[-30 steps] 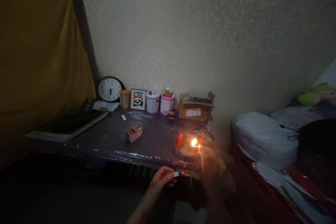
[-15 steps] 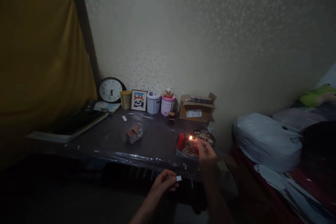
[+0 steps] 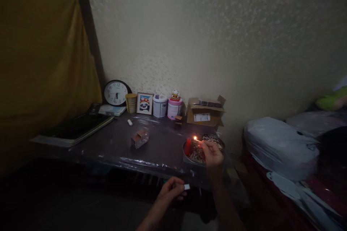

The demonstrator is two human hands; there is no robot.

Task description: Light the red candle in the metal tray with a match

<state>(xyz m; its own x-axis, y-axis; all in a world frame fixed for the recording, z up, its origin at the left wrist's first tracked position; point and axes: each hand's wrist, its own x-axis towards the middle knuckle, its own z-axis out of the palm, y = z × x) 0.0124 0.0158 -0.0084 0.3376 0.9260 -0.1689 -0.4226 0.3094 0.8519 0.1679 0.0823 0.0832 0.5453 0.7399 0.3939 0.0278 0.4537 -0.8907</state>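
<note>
Head view.
- Right hand [image 3: 213, 153]: fingers pinched on a lit match [image 3: 197, 139], its flame just beside the red candle [image 3: 188, 145] in the round dish [image 3: 186, 156], at the right end of the table [image 3: 162, 144].
- Left hand [image 3: 170, 191]: closed on a small matchbox [image 3: 186, 186], below the table edge.

The table [image 3: 162, 146] (plastic-covered) bears a clock [image 3: 116, 93], cardboard box [image 3: 204, 114], matchboxes [image 3: 139, 138] and tray [image 3: 189, 160].

My left hand [image 3: 172, 190] and right hand [image 3: 213, 153] are both bare, as are the two slim forearms behind them down to the bottom edge of the view, finer detail lost in the dim light
</note>
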